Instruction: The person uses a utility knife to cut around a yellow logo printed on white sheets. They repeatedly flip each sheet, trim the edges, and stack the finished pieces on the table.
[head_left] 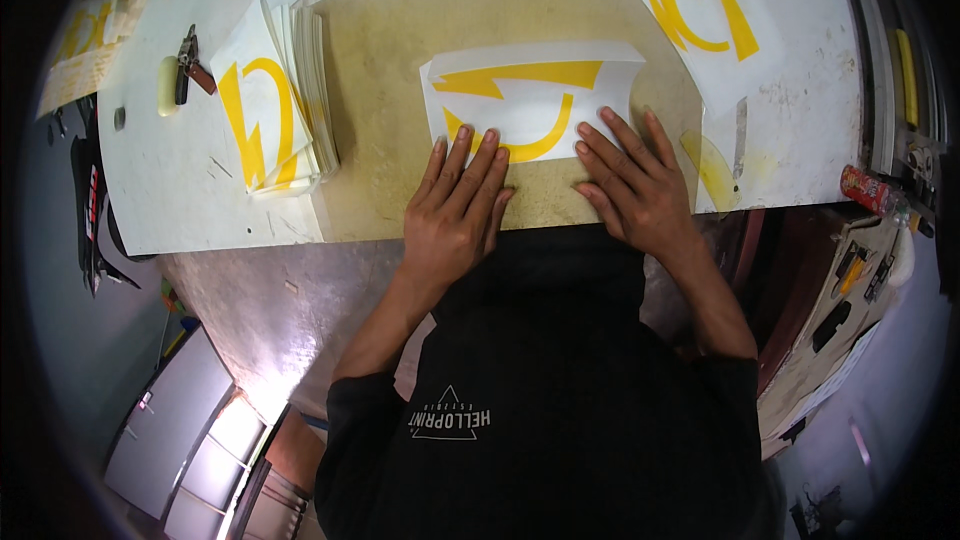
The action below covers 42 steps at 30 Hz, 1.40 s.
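Observation:
A white sheet with yellow printed shapes (535,100) lies before me on a tan cutting mat (380,120). The sheet's far edge is bent up. My left hand (455,195) rests on its near left part, fingers stretched out and the palm toward the table's edge. On the near right corner lie the spread fingertips of my right hand (635,175). Neither hand grips anything. To the left stands a thick stack of similar sheets (270,110), the top one with yellow shapes. Another such sheet (705,15) lies at the far right.
A folding tool with a brown handle (195,65) and a pale oval piece (168,85) lie left of the stack. A yellow translucent piece (710,170) is by the right front edge, with a red bottle (868,188) beyond it. Tools lie on a lower surface (835,290).

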Motion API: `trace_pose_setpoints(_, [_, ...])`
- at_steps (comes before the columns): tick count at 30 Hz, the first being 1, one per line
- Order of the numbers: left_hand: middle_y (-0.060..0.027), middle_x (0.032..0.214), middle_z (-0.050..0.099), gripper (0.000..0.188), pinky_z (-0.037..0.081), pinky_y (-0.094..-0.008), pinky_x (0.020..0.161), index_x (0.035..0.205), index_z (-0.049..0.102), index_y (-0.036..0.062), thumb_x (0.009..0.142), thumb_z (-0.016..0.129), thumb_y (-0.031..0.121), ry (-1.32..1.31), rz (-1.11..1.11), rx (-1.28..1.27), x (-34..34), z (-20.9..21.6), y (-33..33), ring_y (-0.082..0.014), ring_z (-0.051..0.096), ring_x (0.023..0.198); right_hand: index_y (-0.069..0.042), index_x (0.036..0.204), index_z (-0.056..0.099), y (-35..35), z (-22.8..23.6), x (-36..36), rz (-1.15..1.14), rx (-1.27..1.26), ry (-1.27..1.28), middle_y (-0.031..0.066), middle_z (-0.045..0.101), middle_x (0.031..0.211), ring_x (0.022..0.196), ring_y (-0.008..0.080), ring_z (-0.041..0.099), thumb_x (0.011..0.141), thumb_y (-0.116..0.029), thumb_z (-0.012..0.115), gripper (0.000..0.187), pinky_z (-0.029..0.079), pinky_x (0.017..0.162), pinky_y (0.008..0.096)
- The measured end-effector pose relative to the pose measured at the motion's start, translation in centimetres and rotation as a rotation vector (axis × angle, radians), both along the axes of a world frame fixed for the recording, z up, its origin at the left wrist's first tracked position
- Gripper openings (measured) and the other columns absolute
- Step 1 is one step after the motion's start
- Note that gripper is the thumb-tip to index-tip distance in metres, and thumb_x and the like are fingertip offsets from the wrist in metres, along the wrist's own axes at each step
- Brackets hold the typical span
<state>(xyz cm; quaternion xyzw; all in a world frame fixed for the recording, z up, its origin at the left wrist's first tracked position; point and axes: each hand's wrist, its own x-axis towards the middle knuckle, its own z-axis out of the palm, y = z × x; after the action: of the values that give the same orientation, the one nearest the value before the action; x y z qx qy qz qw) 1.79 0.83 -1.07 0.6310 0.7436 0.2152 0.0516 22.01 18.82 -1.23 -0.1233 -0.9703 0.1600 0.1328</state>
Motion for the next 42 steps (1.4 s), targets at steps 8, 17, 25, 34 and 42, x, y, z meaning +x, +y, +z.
trace_pose_setpoints(8, [-0.0140, 0.146, 0.064, 0.041, 0.045, -0.0526, 0.116, 0.130, 0.072, 0.0015, 0.092, 0.076, 0.016, 0.000, 0.003, 0.009, 0.0, -0.1, 0.0, -0.0381, 0.056, 0.140, -0.007, 0.127, 0.073, 0.0, 0.1, -0.1, -0.010, 0.003, -0.007, 0.0045, 0.062, 0.149, 0.147, 0.0275, 0.049, 0.095, -0.026, 0.074, 0.038, 0.029, 0.124, 0.0622])
trace_pose_setpoints(17, [-0.0151, 0.147, 0.063, 0.040, 0.044, -0.0548, 0.116, 0.130, 0.071, 0.0016, 0.092, 0.077, 0.012, -0.058, -0.008, 0.024, -0.3, 0.0, -0.1, -0.0390, 0.056, 0.140, -0.007, 0.123, 0.074, 0.0, 0.2, -0.2, -0.021, 0.016, -0.001, 0.0029, 0.064, 0.147, 0.145, 0.0260, 0.051, 0.093, -0.023, 0.076, 0.034, 0.025, 0.125, 0.0646])
trace_pose_setpoints(25, [-0.0096, 0.147, 0.063, 0.039, 0.036, -0.0589, 0.121, 0.130, 0.072, 0.0063, 0.093, 0.075, 0.015, -0.044, 0.010, -0.035, -1.7, 0.6, -1.2, -0.0386, 0.052, 0.144, -0.007, 0.122, 0.075, 0.1, 0.4, -0.3, -0.025, 0.026, 0.006, 0.0038, 0.064, 0.145, 0.144, 0.0266, 0.052, 0.091, -0.019, 0.077, 0.033, 0.024, 0.124, 0.0672])
trace_pose_setpoints(34, [-0.0009, 0.151, 0.061, 0.040, 0.025, -0.0630, 0.124, 0.131, 0.073, 0.0138, 0.092, 0.075, 0.021, 0.018, 0.040, -0.097, -2.0, 0.8, -1.7, -0.0381, 0.045, 0.147, -0.007, 0.122, 0.074, -4.5, -0.3, -6.2, 0.049, -0.119, 0.057, 0.0054, 0.065, 0.144, 0.145, 0.0289, 0.050, 0.092, -0.026, 0.075, 0.036, 0.024, 0.122, 0.0709])
trace_pose_setpoints(42, [0.0015, 0.148, 0.064, 0.039, 0.019, -0.0620, 0.126, 0.131, 0.074, 0.0164, 0.093, 0.076, 0.024, 0.034, 0.069, -0.096, -2.1, 0.5, -2.4, -0.0382, 0.045, 0.146, -0.013, 0.122, 0.077, 0.5, 0.5, 1.6, -0.185, -0.007, -0.026, -0.0020, 0.070, 0.138, 0.147, 0.0298, 0.049, 0.093, -0.019, 0.075, 0.029, 0.011, 0.124, 0.0717])
